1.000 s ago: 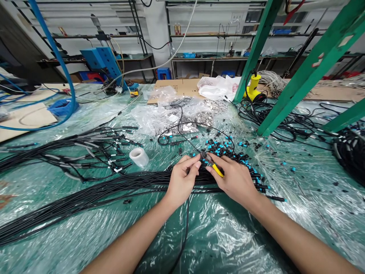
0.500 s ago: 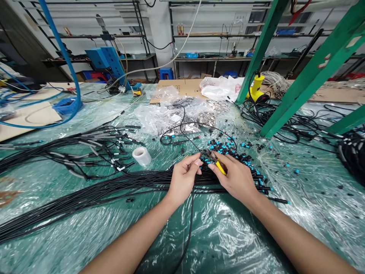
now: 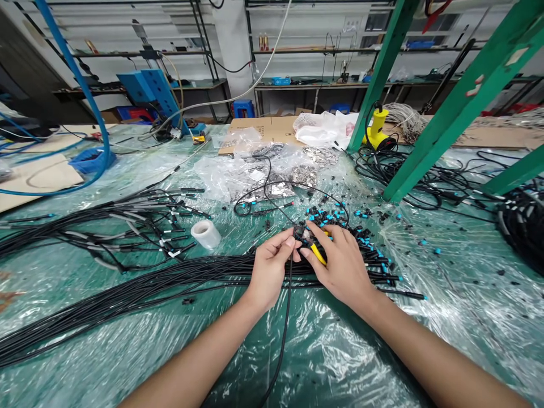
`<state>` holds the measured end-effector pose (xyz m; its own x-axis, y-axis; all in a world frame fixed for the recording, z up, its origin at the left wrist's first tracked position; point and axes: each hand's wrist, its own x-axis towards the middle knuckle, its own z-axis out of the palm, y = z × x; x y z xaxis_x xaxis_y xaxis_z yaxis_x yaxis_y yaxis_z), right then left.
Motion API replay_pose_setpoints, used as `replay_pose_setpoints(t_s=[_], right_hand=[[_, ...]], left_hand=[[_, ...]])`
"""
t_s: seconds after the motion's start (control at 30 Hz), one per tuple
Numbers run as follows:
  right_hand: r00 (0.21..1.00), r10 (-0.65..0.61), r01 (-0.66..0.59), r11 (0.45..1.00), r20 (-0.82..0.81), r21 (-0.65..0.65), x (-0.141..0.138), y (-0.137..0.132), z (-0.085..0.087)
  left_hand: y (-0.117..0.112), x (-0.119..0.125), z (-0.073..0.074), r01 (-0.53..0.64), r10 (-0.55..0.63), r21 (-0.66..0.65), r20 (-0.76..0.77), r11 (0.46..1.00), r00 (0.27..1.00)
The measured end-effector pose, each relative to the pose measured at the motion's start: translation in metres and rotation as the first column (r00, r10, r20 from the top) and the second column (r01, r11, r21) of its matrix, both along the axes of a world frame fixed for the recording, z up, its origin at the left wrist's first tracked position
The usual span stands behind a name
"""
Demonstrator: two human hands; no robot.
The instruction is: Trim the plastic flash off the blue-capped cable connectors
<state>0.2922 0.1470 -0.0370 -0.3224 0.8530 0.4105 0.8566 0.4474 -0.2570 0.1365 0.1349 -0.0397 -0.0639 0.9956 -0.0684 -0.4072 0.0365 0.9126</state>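
Observation:
My left hand (image 3: 271,266) pinches a thin black cable (image 3: 285,328), which hangs down toward me and also runs away from my fingers. Yellow-handled cutting pliers (image 3: 318,254) are in my right hand (image 3: 342,260), their jaws close to my left fingertips. What lies between the jaws is too small to make out. Under and behind both hands are a thick bundle of black cables (image 3: 170,282) and a heap of small black and light-blue connector pieces (image 3: 327,215).
A roll of clear film (image 3: 206,234) stands left of my hands, near more cable ends (image 3: 161,226). Plastic bags of metal parts (image 3: 263,178) lie behind. A green post (image 3: 459,107) rises at right, beside coiled cables (image 3: 522,226) and a yellow tool (image 3: 378,130).
The pliers and my right hand have moved slightly left, closer to my left fingertips. My left hand still pinches the cable. The whole view has shifted a little.

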Motion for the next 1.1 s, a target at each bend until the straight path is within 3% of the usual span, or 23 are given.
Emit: replay_pose_setpoints(t_s=[0.13, 0.27, 0.47, 0.57, 0.63, 0.67, 0.73, 0.87, 0.9, 0.93, 0.97, 1.0, 1.07, 1.1], right_hand=[[1.0, -0.02, 0.02, 1.0, 0.019, 0.008, 0.001, 0.0, 0.0], [0.999, -0.033, 0.032, 0.999, 0.044, 0.01, 0.002, 0.001, -0.001], [0.999, -0.009, 0.014, 0.994, 0.043, -0.105, -0.001, -0.003, 0.001], [0.999, -0.004, -0.006, 0.976, -0.046, -0.22, 0.001, -0.003, 0.006], [0.975, 0.047, -0.121, 0.933, -0.217, -0.34, 0.004, -0.002, 0.012], [0.944, 0.078, -0.211, 0.89, -0.322, -0.403, 0.006, -0.001, 0.015], [0.848, 0.084, -0.397, 0.755, -0.523, -0.522, 0.01, 0.002, 0.02], [0.643, -0.205, -0.652, 0.36, -0.738, -0.668, 0.02, 0.005, 0.031], [0.617, -0.26, -0.689, 0.278, -0.743, -0.669, 0.024, 0.005, 0.035], [0.618, -0.274, -0.7, 0.234, -0.737, -0.674, 0.028, 0.005, 0.039], [0.642, -0.249, -0.685, 0.236, -0.725, -0.689, 0.033, 0.006, 0.044], [0.679, -0.201, -0.647, 0.292, -0.707, -0.704, 0.038, 0.007, 0.048], [0.736, -0.116, -0.532, 0.511, -0.668, -0.675, 0.047, 0.011, 0.055], [0.727, -0.114, -0.489, 0.606, -0.677, -0.627, 0.049, 0.013, 0.056]], left_hand=[[-0.001, 0.001, -0.001, 0.017, -0.016, 0.02, -0.039, 1.0, 0.999], [-0.002, 0.0, -0.001, 0.04, -0.021, 0.09, -0.204, 0.995, 0.979], [-0.001, -0.005, -0.002, 0.046, 0.021, 0.169, -0.377, 0.985, 0.926], [0.001, -0.009, -0.004, 0.049, 0.021, 0.173, -0.383, 0.984, 0.923], [0.003, -0.011, -0.005, 0.049, 0.023, 0.174, -0.39, 0.984, 0.92], [0.004, -0.013, -0.004, 0.056, 0.019, 0.175, -0.402, 0.983, 0.916], [0.007, -0.017, -0.002, 0.09, -0.002, 0.181, -0.433, 0.979, 0.901], [0.013, -0.026, 0.002, 0.159, -0.034, 0.211, -0.497, 0.964, 0.867], [0.015, -0.03, 0.002, 0.16, -0.033, 0.214, -0.498, 0.964, 0.867], [0.017, -0.034, 0.002, 0.145, -0.026, 0.211, -0.482, 0.967, 0.876], [0.02, -0.038, 0.001, 0.114, -0.01, 0.202, -0.452, 0.973, 0.892], [0.022, -0.041, 0.001, 0.071, 0.013, 0.189, -0.411, 0.979, 0.912], [0.025, -0.047, 0.001, -0.006, 0.058, 0.164, -0.314, 0.986, 0.948], [0.025, -0.047, 0.002, -0.018, 0.061, 0.158, -0.269, 0.987, 0.961]])
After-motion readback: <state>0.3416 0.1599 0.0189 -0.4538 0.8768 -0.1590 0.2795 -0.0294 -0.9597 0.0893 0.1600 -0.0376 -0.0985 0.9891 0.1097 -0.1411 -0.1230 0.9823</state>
